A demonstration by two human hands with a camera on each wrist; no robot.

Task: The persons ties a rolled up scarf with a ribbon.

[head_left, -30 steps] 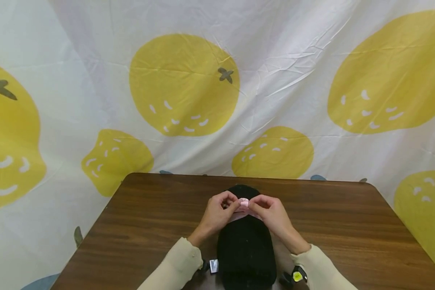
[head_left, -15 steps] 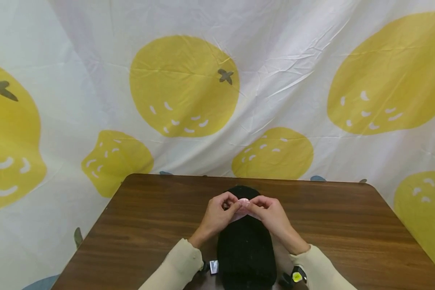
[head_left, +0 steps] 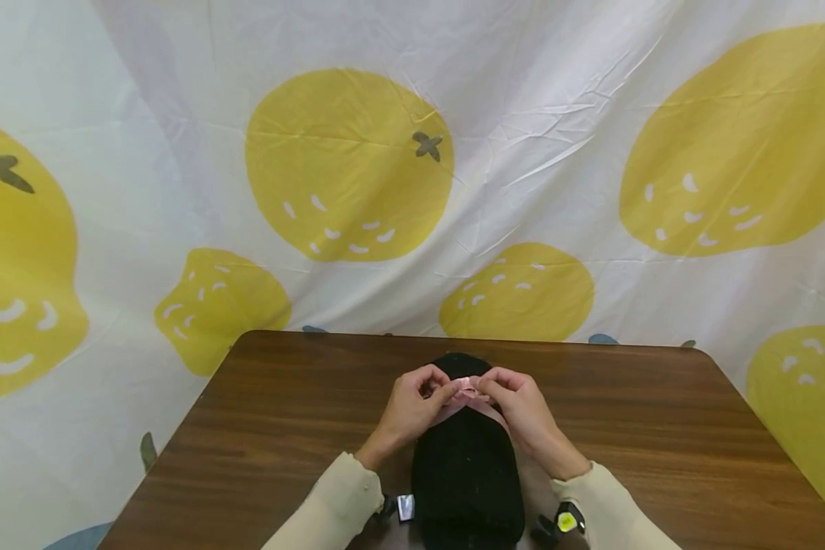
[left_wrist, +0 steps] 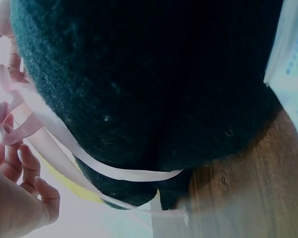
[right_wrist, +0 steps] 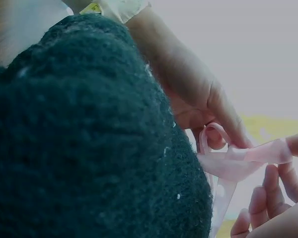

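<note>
A black fuzzy knitted bundle lies lengthwise on the brown wooden table, between the two forearms. A pale pink ribbon runs round the bundle near its far end and is looped on top; it also shows as ribbon and ribbon in the wrist views. My left hand pinches the ribbon from the left with curled fingers. My right hand pinches it from the right. Both hands meet above the bundle's top.
A white cloth with big yellow fruit prints hangs behind the table and spreads around it. Small black wrist devices sit at the cuffs near the table's front edge. Bare wood lies to the left and right of the bundle.
The hands stay in place over the bundle. The ribbon between the fingertips has been worked into a more visible loop, with a strand now trailing down toward the right.
</note>
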